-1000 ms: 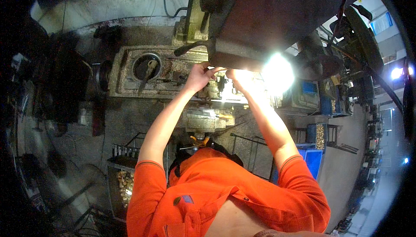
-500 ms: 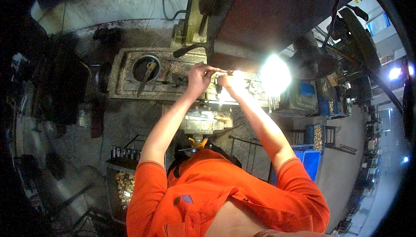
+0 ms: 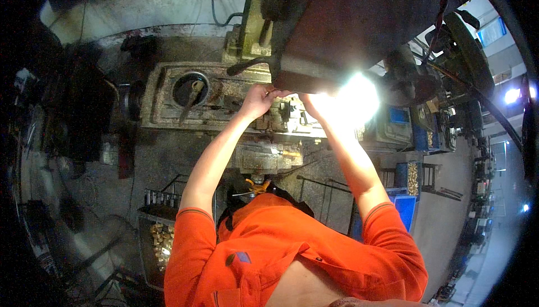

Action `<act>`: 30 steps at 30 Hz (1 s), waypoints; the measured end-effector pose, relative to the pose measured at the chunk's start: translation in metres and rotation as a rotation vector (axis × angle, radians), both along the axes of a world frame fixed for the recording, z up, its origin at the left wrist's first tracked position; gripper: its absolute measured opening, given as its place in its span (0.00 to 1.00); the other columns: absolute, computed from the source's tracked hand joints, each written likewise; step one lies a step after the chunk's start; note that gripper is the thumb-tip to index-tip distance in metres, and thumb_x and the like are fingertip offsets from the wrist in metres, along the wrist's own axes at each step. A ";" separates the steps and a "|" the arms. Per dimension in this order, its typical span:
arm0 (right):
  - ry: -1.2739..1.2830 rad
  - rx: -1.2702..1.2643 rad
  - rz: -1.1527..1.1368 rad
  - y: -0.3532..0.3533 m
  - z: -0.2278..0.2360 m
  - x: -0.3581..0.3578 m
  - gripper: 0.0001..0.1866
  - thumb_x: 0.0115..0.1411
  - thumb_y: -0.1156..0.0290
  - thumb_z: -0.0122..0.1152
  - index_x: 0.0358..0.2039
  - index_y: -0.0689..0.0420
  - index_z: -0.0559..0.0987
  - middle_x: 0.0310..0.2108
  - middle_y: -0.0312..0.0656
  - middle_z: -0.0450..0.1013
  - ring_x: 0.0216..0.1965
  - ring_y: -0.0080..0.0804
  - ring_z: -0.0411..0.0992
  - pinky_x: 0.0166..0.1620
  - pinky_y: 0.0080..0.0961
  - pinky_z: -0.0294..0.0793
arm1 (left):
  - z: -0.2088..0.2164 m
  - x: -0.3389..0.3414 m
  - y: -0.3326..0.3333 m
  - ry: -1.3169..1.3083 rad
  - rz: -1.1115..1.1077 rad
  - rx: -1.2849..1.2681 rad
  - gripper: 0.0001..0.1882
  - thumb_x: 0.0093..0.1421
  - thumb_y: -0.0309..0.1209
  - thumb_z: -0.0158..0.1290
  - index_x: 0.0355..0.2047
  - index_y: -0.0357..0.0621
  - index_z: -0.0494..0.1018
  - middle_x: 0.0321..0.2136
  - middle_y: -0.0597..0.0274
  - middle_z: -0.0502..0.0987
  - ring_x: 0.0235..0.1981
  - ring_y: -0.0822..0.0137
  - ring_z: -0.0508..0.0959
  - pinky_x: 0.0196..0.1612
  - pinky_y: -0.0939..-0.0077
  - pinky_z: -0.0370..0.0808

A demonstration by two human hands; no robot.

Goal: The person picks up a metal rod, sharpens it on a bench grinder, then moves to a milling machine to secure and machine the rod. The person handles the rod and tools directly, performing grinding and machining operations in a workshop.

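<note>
My left hand (image 3: 258,101) reaches in under the lower edge of the dark machine head (image 3: 337,32). Its thumb and fingers are drawn together and point right; whatever they pinch, if anything, is too small to make out. To the right, my right hand (image 3: 315,105) is under the same edge, washed out by a bright lamp (image 3: 358,100), so its fingers are hidden. Below and between the hands lies a metal fixture (image 3: 293,114) on the machine table (image 3: 230,123). A round pan (image 3: 176,95) with a brush-like tool (image 3: 193,95) in it sits at the table's left.
A dark lever (image 3: 247,65) juts out left of the machine head. A bin of brass-coloured parts (image 3: 161,245) stands low on the left. Blue bins (image 3: 403,211) stand on the right, one filled with small parts (image 3: 413,179). A yellow-orange handle (image 3: 258,186) is close before my body.
My right hand has moved right, away from my left hand and deeper into the lamp's glare. My left hand has shifted only slightly, its fingertips now partly under the machine head's edge.
</note>
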State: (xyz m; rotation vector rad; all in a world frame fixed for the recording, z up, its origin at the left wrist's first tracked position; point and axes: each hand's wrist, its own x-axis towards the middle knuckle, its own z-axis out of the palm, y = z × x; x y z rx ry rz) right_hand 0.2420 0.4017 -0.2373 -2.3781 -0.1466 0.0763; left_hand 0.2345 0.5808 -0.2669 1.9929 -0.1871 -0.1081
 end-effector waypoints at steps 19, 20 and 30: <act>0.200 -0.043 -0.073 0.030 0.044 -0.029 0.14 0.45 0.63 0.52 0.32 0.51 0.81 0.25 0.43 0.75 0.24 0.32 0.71 0.30 0.27 0.70 | -0.024 0.009 0.004 -0.108 -0.039 -0.192 0.10 0.57 0.31 0.52 0.34 0.39 0.78 0.32 0.56 0.80 0.31 0.68 0.78 0.37 0.73 0.71; -0.013 0.188 0.069 0.017 0.024 -0.032 0.16 0.43 0.65 0.54 0.35 0.50 0.81 0.29 0.42 0.76 0.29 0.31 0.72 0.33 0.25 0.71 | -0.028 0.013 0.001 -0.165 -0.025 -0.097 0.11 0.56 0.33 0.53 0.34 0.39 0.78 0.31 0.56 0.80 0.31 0.67 0.78 0.37 0.73 0.71; -0.295 -0.010 -0.276 -0.188 -0.088 -0.147 0.16 0.36 0.72 0.56 0.29 0.54 0.82 0.37 0.45 0.74 0.37 0.36 0.74 0.41 0.24 0.72 | -0.039 -0.001 0.017 -0.305 0.125 -0.123 0.10 0.53 0.30 0.55 0.34 0.38 0.76 0.28 0.55 0.79 0.29 0.69 0.79 0.34 0.77 0.73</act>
